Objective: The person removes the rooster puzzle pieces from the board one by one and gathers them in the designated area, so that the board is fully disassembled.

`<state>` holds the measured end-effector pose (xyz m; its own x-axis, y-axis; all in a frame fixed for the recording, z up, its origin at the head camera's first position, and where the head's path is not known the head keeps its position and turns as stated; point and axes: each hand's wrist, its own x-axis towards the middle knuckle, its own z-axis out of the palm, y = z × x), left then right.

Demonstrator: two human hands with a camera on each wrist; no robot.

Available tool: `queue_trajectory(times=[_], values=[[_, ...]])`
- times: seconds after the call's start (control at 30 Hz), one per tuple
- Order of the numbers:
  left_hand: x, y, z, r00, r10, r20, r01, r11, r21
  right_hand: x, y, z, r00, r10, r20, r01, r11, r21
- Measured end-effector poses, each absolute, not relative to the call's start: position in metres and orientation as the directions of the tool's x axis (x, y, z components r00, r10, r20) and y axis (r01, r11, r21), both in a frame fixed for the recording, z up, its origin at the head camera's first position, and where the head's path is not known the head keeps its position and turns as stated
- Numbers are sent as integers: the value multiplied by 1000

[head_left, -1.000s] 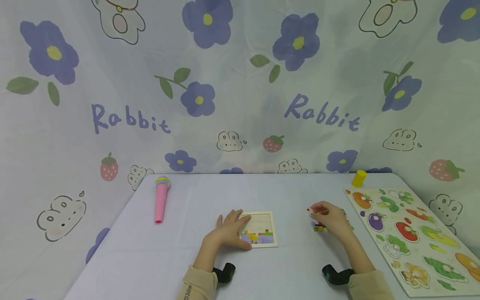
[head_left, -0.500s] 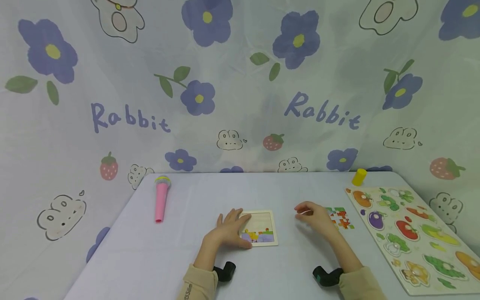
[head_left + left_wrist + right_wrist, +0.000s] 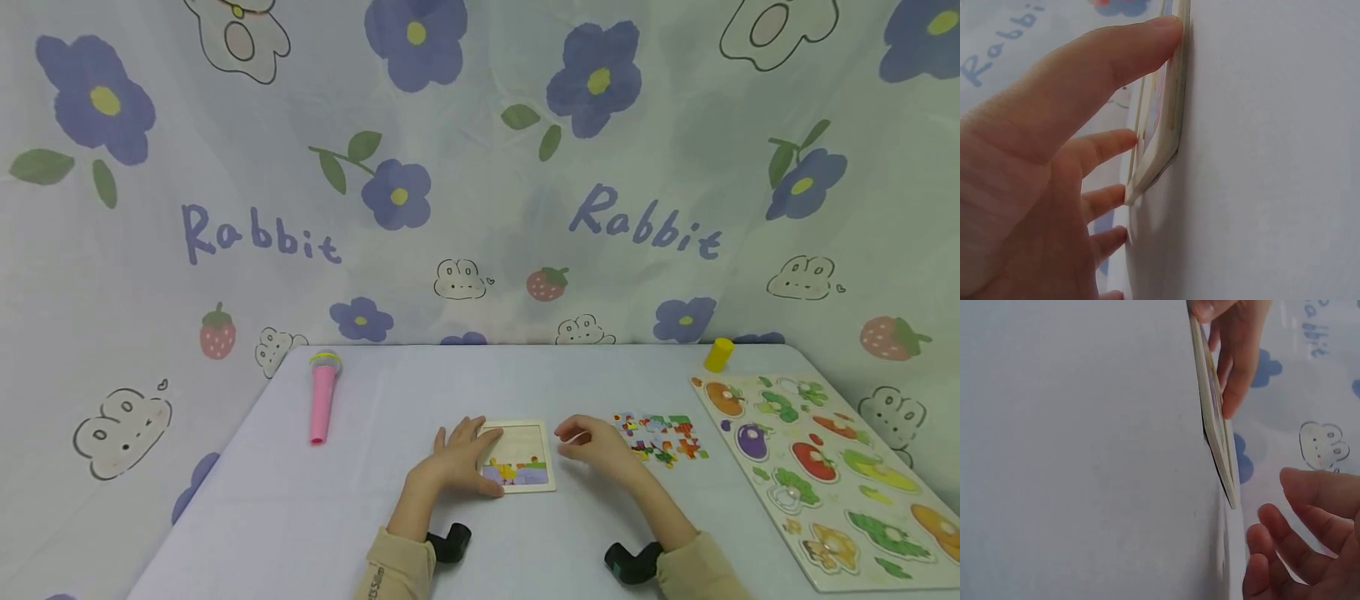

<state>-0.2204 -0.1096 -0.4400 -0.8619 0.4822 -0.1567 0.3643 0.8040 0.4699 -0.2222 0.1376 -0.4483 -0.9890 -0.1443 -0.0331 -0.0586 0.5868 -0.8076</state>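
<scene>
A small wooden puzzle tray [image 3: 552, 471] lies on the table, with purple and yellow jigsaw pieces [image 3: 525, 475] along its near side. My left hand [image 3: 456, 458] rests over the tray's left side, fingers spread, thumb on the near edge; in the left wrist view the thumb [image 3: 1129, 53] presses the rim. Just right of the tray is my right hand [image 3: 596, 446], its fingers loosely bent. Nothing shows between the right fingers [image 3: 1297, 540] in the right wrist view. Behind that hand lies a patch of colourful loose jigsaw pieces [image 3: 678, 433].
A large vegetable peg board [image 3: 825, 475] covers the table's right side. Beyond its far corner stands a yellow cylinder [image 3: 718, 355]. A pink toy microphone [image 3: 321, 404] lies at the left. A patterned cloth [image 3: 495, 200] hangs behind the table [image 3: 420, 383].
My right hand has moved left from the loose pieces to beside the tray, uncovering the pieces. The left hand and tray have stayed in place.
</scene>
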Motion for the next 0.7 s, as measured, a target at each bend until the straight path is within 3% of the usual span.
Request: queue_trajectory(times=[0.27,0.7], values=[[-221,-106,-441,-869,462,-178,349,827,441,-215,122,-449,-940,-334,-62,-193,676,-711],[-222,-99,-448,-901,414,-129,344,864,368,-210,111,-448,-937,-346,-51,-224,707,-671]])
